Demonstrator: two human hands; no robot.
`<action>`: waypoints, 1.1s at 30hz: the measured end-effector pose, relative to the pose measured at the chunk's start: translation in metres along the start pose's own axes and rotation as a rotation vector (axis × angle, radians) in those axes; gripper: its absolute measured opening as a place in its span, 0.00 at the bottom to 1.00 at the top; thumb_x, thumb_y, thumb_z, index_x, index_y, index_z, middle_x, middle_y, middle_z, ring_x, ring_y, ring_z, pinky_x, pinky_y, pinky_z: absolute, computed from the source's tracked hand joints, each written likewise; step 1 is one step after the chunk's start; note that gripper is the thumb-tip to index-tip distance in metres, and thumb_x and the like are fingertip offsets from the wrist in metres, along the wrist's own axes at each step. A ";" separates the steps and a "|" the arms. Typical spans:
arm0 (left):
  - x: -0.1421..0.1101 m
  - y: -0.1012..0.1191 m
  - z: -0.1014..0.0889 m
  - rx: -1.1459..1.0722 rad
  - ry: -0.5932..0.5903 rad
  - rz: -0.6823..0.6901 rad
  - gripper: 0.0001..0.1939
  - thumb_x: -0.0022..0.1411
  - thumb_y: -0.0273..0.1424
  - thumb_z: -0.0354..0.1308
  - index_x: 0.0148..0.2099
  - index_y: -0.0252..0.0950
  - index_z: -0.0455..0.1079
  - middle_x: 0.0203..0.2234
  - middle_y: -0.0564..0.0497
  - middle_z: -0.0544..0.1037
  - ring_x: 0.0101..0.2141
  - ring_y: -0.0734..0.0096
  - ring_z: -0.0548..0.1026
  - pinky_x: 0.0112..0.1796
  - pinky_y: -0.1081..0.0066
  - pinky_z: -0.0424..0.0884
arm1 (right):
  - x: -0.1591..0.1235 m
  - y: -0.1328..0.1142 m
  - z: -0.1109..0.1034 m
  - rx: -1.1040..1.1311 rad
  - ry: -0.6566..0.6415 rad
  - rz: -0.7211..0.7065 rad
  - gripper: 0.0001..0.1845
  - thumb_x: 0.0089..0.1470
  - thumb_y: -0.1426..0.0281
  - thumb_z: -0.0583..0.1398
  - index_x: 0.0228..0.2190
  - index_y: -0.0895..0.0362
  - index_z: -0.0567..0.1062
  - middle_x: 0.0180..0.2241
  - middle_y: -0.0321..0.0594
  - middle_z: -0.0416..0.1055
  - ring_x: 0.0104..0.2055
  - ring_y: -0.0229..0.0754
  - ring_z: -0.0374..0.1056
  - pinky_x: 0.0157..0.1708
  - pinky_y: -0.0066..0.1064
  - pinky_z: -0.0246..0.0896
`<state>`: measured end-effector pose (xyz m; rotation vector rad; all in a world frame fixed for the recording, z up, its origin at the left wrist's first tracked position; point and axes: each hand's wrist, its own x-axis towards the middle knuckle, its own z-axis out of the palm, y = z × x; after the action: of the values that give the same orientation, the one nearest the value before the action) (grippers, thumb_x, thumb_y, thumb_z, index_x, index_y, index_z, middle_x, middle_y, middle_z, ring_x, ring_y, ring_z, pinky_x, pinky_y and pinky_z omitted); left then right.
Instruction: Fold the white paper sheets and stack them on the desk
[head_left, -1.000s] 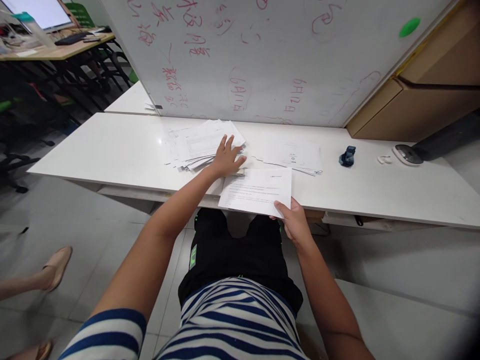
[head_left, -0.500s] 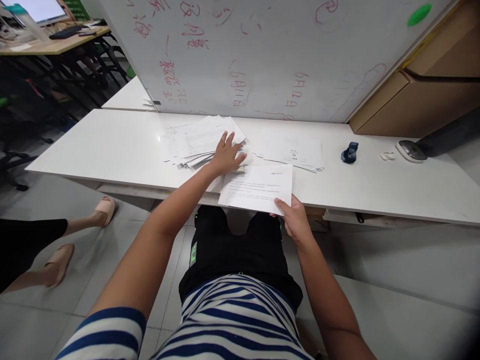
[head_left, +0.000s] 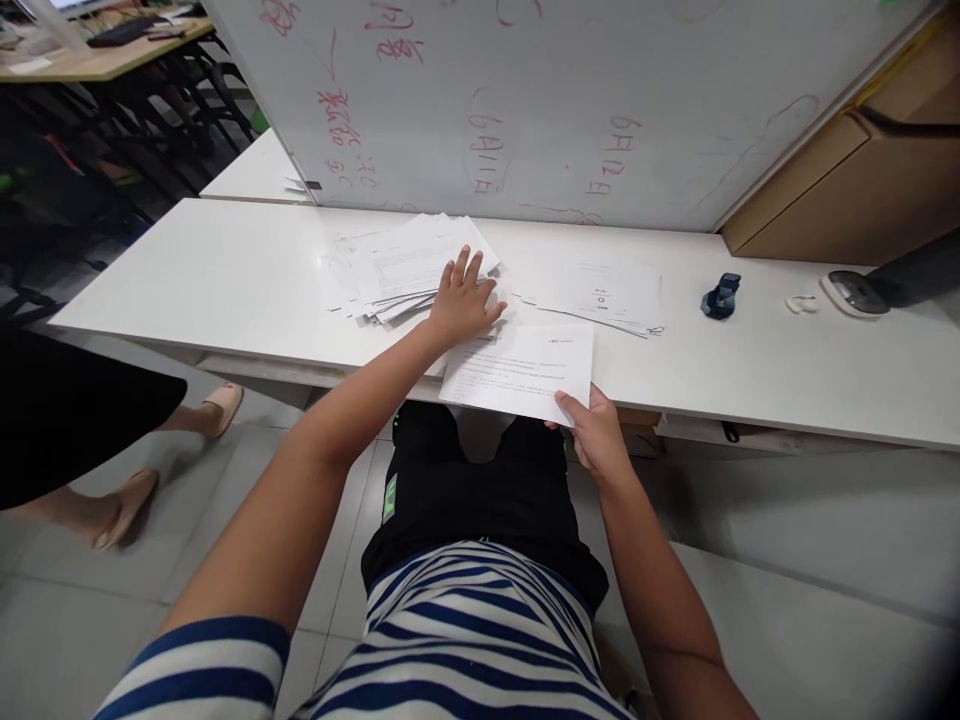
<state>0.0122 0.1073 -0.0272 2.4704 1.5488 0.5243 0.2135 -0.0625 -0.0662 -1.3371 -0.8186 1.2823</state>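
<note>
In my right hand (head_left: 598, 435) is a printed sheet of paper (head_left: 525, 370), pinched at its near right corner and reaching over the front edge of the white table (head_left: 247, 275). My left hand (head_left: 466, 302) has its fingers spread at the right side of a messy stack of papers (head_left: 420, 255); whether it presses on them I cannot tell. A second, flatter pile of papers (head_left: 619, 290) lies to the right, just beyond the held sheet.
A whiteboard (head_left: 555, 100) with red writing stands along the table's back. On the right are a dark blue object (head_left: 721, 296), small white pieces (head_left: 802, 304), a round-ended device (head_left: 855, 292) and cardboard boxes (head_left: 832, 190). Another person's legs (head_left: 199, 418) show at the left.
The view has shifted a little. My left hand stays spread near the messy stack and my right hand still holds the sheet. The other person's legs at the left reach further into view.
</note>
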 end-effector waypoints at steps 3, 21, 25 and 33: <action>0.004 -0.007 0.001 0.019 -0.046 -0.039 0.29 0.61 0.52 0.48 0.60 0.45 0.62 0.69 0.56 0.43 0.67 0.54 0.28 0.64 0.53 0.28 | 0.000 0.001 0.000 0.008 0.008 0.009 0.22 0.44 0.59 0.66 0.40 0.56 0.74 0.35 0.40 0.76 0.26 0.39 0.67 0.21 0.31 0.65; 0.011 -0.022 -0.003 -0.064 -0.221 -0.140 0.36 0.58 0.56 0.47 0.61 0.39 0.60 0.69 0.48 0.44 0.67 0.47 0.29 0.64 0.49 0.37 | -0.002 0.000 0.002 0.012 0.009 -0.004 0.23 0.44 0.60 0.66 0.42 0.55 0.74 0.36 0.40 0.76 0.28 0.41 0.69 0.22 0.33 0.66; 0.012 -0.026 0.000 -0.086 -0.210 -0.113 0.37 0.57 0.57 0.48 0.61 0.40 0.60 0.69 0.48 0.44 0.66 0.46 0.30 0.63 0.47 0.37 | -0.002 -0.004 0.002 -0.013 0.007 -0.005 0.23 0.44 0.60 0.66 0.42 0.56 0.74 0.37 0.41 0.76 0.29 0.43 0.69 0.22 0.33 0.66; 0.011 -0.021 -0.004 -0.072 -0.232 -0.146 0.37 0.57 0.57 0.49 0.62 0.41 0.60 0.69 0.49 0.44 0.67 0.46 0.31 0.64 0.49 0.37 | 0.000 -0.007 -0.003 -0.061 -0.017 -0.056 0.22 0.46 0.60 0.65 0.43 0.56 0.74 0.33 0.40 0.76 0.27 0.41 0.68 0.21 0.31 0.64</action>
<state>-0.0027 0.1265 -0.0287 2.2510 1.5700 0.2547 0.2174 -0.0613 -0.0595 -1.3441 -0.9070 1.2350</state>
